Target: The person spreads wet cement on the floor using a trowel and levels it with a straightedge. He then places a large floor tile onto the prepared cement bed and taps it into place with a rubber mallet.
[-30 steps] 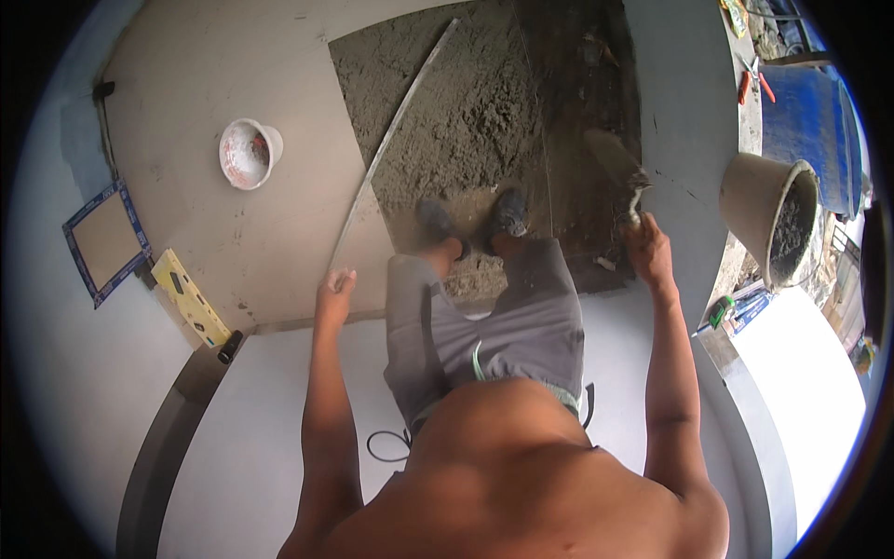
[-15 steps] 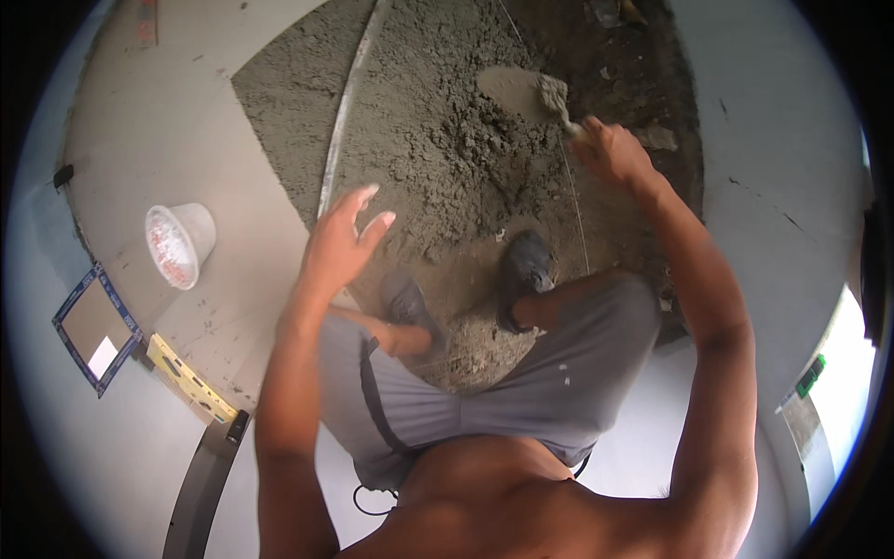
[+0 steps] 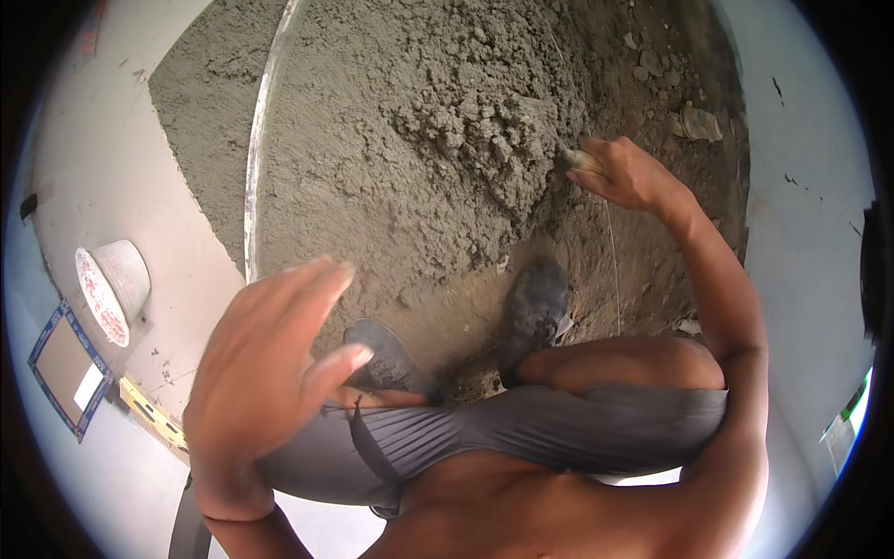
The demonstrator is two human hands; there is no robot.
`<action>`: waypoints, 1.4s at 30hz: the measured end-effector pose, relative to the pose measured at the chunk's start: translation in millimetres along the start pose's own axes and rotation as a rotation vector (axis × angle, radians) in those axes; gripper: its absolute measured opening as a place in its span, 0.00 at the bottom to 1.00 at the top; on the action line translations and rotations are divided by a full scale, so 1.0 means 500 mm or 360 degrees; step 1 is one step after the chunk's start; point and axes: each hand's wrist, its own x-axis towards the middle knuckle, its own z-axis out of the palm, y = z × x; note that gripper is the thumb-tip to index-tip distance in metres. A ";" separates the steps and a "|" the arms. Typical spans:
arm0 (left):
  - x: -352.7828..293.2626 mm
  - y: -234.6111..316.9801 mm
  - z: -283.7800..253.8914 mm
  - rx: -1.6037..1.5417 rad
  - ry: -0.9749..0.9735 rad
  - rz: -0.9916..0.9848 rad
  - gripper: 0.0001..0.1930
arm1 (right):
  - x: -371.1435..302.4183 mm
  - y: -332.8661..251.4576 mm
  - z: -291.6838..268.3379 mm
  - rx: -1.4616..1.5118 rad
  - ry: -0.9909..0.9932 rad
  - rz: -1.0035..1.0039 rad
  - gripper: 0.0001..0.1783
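Note:
My right hand (image 3: 626, 175) is closed around the handle of a trowel (image 3: 577, 160), at the right side of a heap of wet grey mortar (image 3: 466, 140). Clumps of mortar hide the trowel's blade. Nothing is in my left hand (image 3: 265, 359), which hovers with fingers stretched out and thumb apart, above my left shoe (image 3: 386, 359) and left of the heap. Left of the heap, a long pale straight bar (image 3: 256, 154) lies along the smoother mortar.
A thin string (image 3: 612, 238) runs past my right hand over brown, rubble-strewn ground (image 3: 656, 247). At the left stand a white tub (image 3: 130, 270), a blue-edged frame (image 3: 45, 349) and a yellow level-like bar (image 3: 154, 415). My right shoe (image 3: 538, 298) is below the heap.
The trowel has gone from the smooth patch into the lumpy mortar, its blade now covered. My left hand has come down and nearer. The view has shifted, and my knees are bent wider.

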 end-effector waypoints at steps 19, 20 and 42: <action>-0.202 0.046 0.017 -0.0350 0.0097 -0.0155 0.28 | -0.120 0.062 -0.003 -0.0477 0.0850 0.0339 0.15; -0.201 0.052 0.018 -0.0323 0.0088 -0.0160 0.29 | -0.089 0.071 -0.026 -0.0505 0.0891 0.0265 0.15; -0.156 0.055 0.042 -0.0326 -0.0075 -0.0359 0.28 | -0.206 0.079 0.045 -0.0522 0.0639 0.0142 0.15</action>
